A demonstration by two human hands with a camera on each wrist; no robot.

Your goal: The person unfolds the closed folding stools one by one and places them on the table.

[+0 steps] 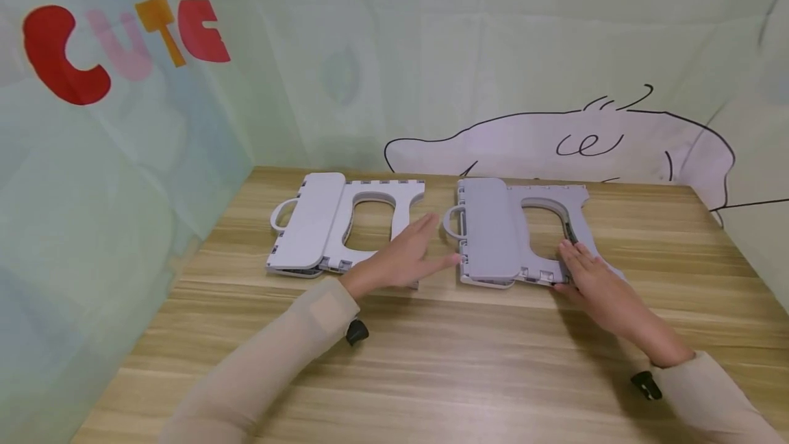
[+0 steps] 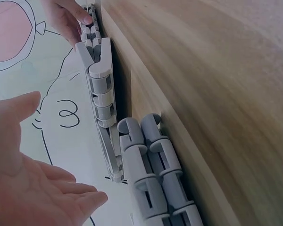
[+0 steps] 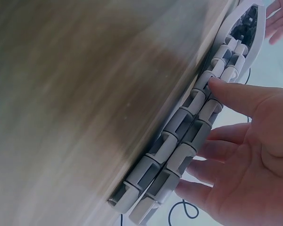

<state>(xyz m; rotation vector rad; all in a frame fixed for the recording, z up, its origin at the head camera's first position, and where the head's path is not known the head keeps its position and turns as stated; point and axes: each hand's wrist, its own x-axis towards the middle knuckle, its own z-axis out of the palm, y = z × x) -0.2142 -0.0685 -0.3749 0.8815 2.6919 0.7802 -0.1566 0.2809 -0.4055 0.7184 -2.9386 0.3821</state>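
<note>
Two folded plastic step stools lie flat side by side on the table. The white folding stool (image 1: 314, 221) is on the left; the greyish folding stool (image 1: 491, 228) is on the right, each with a loop handle on its left side. My left hand (image 1: 403, 255) hovers over the left stool's near right corner, fingers straight and thumb apart, holding nothing. Its thumb points toward the right stool. My right hand (image 1: 594, 286) holds the right stool at its near right part. In the right wrist view the thumb touches the hinged edge, while the fingertips are hidden behind the stool.
The wooden table (image 1: 431, 375) reaches toward me in front of both stools. Behind it hangs a pale curtain (image 1: 524, 53) with a line drawing, close to the table's back edge. Another curtain on the left bears colourful letters (image 1: 68, 57).
</note>
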